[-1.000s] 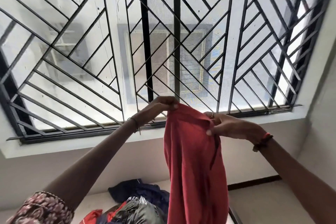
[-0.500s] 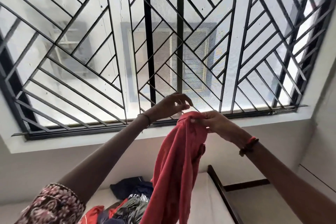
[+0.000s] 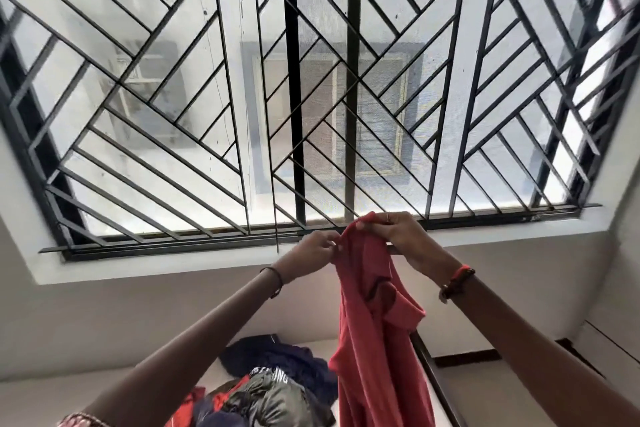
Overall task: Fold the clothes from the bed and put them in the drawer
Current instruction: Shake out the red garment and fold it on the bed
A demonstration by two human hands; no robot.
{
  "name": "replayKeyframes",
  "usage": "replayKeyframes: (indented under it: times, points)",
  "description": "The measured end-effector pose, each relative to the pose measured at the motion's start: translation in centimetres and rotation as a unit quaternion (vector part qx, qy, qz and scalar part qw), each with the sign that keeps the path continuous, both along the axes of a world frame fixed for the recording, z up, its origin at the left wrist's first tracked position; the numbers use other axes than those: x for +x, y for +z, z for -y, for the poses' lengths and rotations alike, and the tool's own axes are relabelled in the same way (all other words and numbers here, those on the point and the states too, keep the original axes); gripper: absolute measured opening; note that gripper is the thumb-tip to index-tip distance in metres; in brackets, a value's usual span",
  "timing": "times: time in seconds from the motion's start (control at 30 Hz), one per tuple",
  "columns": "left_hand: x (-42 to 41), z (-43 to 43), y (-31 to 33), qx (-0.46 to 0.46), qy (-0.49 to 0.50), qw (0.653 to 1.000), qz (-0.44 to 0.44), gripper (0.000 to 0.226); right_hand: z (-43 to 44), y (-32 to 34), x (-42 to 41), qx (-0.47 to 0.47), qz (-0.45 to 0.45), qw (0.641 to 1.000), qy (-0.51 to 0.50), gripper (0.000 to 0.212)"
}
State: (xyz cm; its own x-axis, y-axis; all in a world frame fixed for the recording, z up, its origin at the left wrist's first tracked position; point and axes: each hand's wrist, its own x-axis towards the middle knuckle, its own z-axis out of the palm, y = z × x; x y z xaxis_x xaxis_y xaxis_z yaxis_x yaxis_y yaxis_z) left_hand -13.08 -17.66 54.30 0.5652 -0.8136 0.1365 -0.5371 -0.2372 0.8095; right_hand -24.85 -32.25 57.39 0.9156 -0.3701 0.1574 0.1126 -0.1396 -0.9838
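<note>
At the bottom of the frame a pile of clothes (image 3: 273, 392) lies on the bed (image 3: 311, 348). Above it, centre frame, a red shirt (image 3: 374, 340) hangs bunched. The right hand (image 3: 398, 236) grips its top and the left hand (image 3: 311, 250) pinches the cloth alongside. Behind is a barred window (image 3: 311, 97). The step looks like shaking the shirt out. Next, the hands should probably find its shoulders and spread apart.

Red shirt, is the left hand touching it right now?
Touching. The head view shows the left hand pinching the red shirt at its top edge with its fingers, beside the right hand, which grips it too.
</note>
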Motion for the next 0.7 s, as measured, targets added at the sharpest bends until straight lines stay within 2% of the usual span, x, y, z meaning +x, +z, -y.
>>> replayKeyframes:
  times: [0.17, 0.3, 0.37, 0.43, 0.63, 0.7]
  points:
    - [-0.2, 0.9, 3.3, -0.058, 0.03, 0.998, -0.012, 0.03, 1.4, 0.2, -0.7, 0.031, 0.012, 0.999, 0.023, 0.015]
    - [-0.1, 2.6, 6.1, -0.106, -0.004, 0.994, 0.006, 0.02, 2.2, -1.1, -1.6, 0.023, 0.045, 0.998, 0.038, 0.02]
    - [-0.1, 3.3, 7.4, -0.129, -0.026, 0.991, 0.023, 0.025, 2.8, -2.7, -1.9, -0.018, 0.049, 0.999, -0.004, 0.052]
    - [0.0, 3.5, 8.8, -0.132, -0.066, 0.988, 0.054, 0.031, 3.6, -4.7, -2.2, -0.005, 0.047, 0.999, -0.009, 0.079]
    - [0.4, 2.5, 13.1, -0.116, -0.158, 0.977, 0.083, 0.011, 4.5, -7.7, -3.1, -0.014, -0.036, 0.992, 0.124, 0.088]
    - [0.6, 2.1, 14.2, -0.128, -0.158, 0.975, 0.085, 0.011, 4.2, -8.3, -3.3, -0.008, -0.045, 0.987, 0.157, 0.083]
